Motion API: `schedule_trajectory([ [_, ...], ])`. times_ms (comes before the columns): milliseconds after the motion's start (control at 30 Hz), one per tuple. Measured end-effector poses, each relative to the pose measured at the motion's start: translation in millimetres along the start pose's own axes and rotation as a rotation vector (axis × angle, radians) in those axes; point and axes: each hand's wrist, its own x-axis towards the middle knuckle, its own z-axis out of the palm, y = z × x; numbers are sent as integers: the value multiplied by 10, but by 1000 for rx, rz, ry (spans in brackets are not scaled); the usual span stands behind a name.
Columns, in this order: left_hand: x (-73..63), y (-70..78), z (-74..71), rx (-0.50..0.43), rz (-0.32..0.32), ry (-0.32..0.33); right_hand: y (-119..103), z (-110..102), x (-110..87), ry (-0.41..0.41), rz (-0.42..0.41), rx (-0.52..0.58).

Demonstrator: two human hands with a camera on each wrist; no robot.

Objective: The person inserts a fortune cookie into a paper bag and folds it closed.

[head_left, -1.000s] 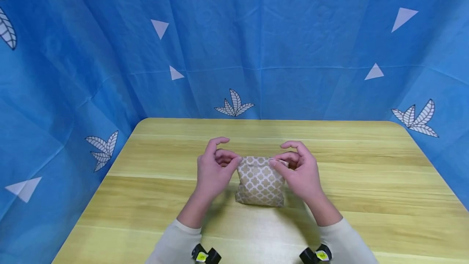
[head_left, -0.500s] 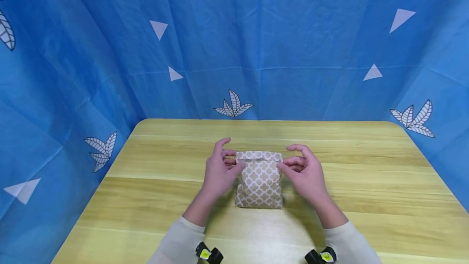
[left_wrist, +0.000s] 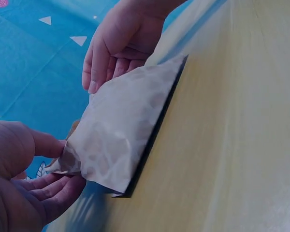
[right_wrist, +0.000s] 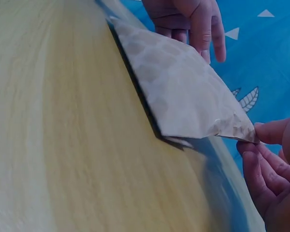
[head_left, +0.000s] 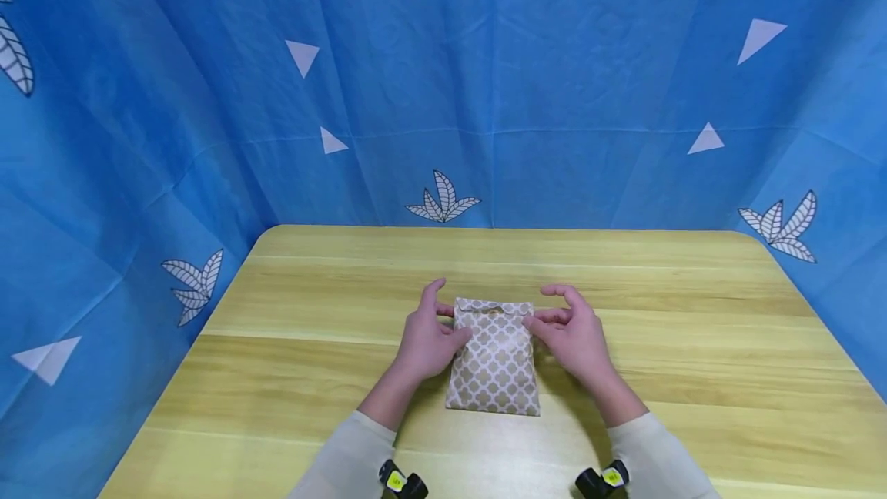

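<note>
A small beige paper bag [head_left: 494, 364] with a white lattice pattern lies at the middle of the table, its upper end raised. A narrow folded strip runs along its top edge, with a small gap at its middle. My left hand [head_left: 431, 341] pinches the bag's upper left side, thumb in front and fingers behind. The upper right corner is pinched by my right hand [head_left: 574, 337], its index finger held out above. In the left wrist view, the left thumb and fingers [left_wrist: 55, 200] grip the bag's crumpled end. What is inside the bag is hidden.
The wood-grain table [head_left: 693, 345] extends on both sides of the bag. A blue curtain [head_left: 589, 83] with white leaves and triangles hangs behind its far edge and along the sides. Black wrist devices [head_left: 403, 480] sit on both sleeves.
The bag's body now shows longer, its lower edge nearer me. Its folded top first came up, then lowered. My left hand has shifted right and slightly nearer, down the bag's side.
</note>
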Motion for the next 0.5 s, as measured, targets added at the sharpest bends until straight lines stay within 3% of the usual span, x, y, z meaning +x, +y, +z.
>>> schedule_trajectory([
  [133, 9, -27, 11, 7, -41, 11, 25, 33, 16, -1, 13, 8],
  [500, 23, -51, 29, 45, -76, 2, 76, 75, 26, 8, 38, 39],
])
